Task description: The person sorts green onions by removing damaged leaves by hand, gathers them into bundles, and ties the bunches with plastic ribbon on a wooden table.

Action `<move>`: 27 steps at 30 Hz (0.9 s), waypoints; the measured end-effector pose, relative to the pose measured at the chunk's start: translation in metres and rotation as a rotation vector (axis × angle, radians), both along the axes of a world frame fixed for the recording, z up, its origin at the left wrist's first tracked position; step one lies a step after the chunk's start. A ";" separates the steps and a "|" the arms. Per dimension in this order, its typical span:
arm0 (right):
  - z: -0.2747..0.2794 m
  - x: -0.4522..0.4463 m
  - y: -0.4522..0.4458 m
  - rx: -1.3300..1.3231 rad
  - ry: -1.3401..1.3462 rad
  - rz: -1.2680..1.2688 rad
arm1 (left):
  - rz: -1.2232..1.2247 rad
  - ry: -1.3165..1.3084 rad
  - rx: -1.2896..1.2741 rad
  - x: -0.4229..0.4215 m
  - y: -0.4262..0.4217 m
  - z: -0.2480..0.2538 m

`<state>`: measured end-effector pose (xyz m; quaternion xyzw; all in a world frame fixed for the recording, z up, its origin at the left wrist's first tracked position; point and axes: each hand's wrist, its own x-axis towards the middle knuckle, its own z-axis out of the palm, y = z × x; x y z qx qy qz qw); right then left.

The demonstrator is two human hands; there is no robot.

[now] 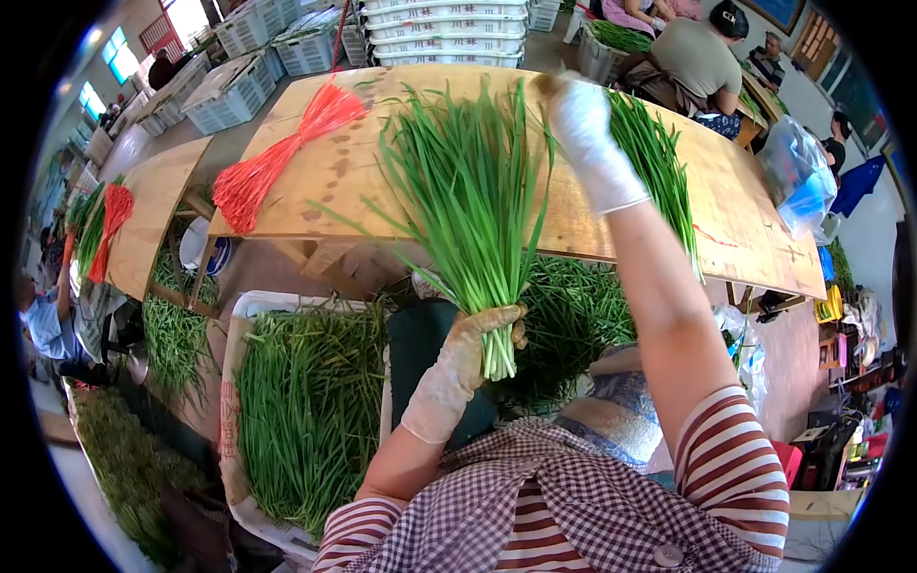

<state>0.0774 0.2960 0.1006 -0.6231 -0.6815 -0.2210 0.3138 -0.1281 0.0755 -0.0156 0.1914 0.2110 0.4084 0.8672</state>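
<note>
My left hand (468, 358), in a stained white glove, is wrapped round the pale stem ends of a bunch of garlic chives (468, 191). The long green leaves fan out upward and away from me over the table edge. Beside the leaf tips, to their right, is my right hand (578, 110), also gloved. Motion smears its fingers, so whether they grip anything does not show. A second pile of chives (654, 158) lies on the wooden table (745, 201), partly behind my right forearm.
Red plastic strands (287, 158) lie across the table's left part. A white crate (250, 310) full of chives stands at my lower left. Loose greens (578, 301) lie below the table. Stacked white crates (449, 29) stand behind it. Another person (693, 57) sits at the upper right.
</note>
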 end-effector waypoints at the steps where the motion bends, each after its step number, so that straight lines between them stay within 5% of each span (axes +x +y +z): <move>1: 0.027 0.012 -0.005 0.194 0.219 0.103 | 0.005 0.020 0.002 -0.001 0.001 0.002; 4: 0.103 0.020 -0.089 0.423 0.156 0.097 | 0.008 0.107 0.035 -0.002 0.009 0.012; 5: 0.113 0.012 -0.130 0.403 0.487 0.259 | 0.000 0.150 0.041 -0.003 0.012 0.016; 6: 0.111 0.011 -0.163 0.544 0.394 0.308 | -0.027 0.180 0.062 -0.006 0.014 0.018; 10: 0.023 0.047 -0.261 -0.484 0.122 -0.163 | 0.009 0.106 0.047 0.002 0.020 0.014; 11: 0.016 0.019 -0.267 -0.710 0.229 -0.294 | 0.021 0.047 0.000 0.003 0.021 0.016; 12: -0.046 0.039 -0.271 -0.582 0.388 -0.052 | 0.055 0.043 0.001 0.003 0.023 0.011; 17: -0.061 -0.037 -0.261 -0.874 1.453 0.382 | 0.161 0.241 0.065 0.007 0.021 0.011; 19: -0.065 -0.047 -0.251 -1.035 1.102 0.239 | 0.147 0.309 0.029 0.000 0.020 0.013; 21: -0.076 -0.040 -0.245 -0.974 1.207 0.199 | 0.143 0.372 -0.007 -0.010 0.022 0.017; 23: -0.085 -0.026 -0.242 -0.942 1.422 0.257 | 0.105 0.083 -0.001 -0.012 0.021 0.020; 27: -0.078 -0.020 -0.244 -0.930 1.197 0.289 | 0.014 -0.004 0.006 -0.016 0.023 0.017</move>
